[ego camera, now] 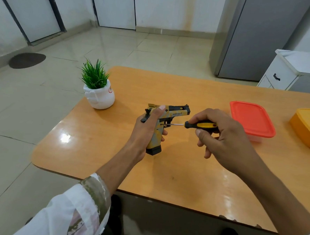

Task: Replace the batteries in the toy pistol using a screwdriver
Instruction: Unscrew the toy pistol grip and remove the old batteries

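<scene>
A yellow and black toy pistol (176,112) stands upright above the middle of the orange table (165,172), barrel pointing right. My left hand (146,131) grips its handle from the left, thumb lying up along the slide. My right hand (220,137) grips a screwdriver (202,125) with a yellow and black handle. Its thin metal shaft points left, and the tip touches the pistol's side near the trigger guard. The magazine base shows black below my left hand.
A small green plant in a white pot (99,95) stands at the table's far left corner. A box with a red lid (252,119) and a yellow container (309,126) sit at the right. A grey fridge (255,38) and a white cabinet (287,71) stand behind.
</scene>
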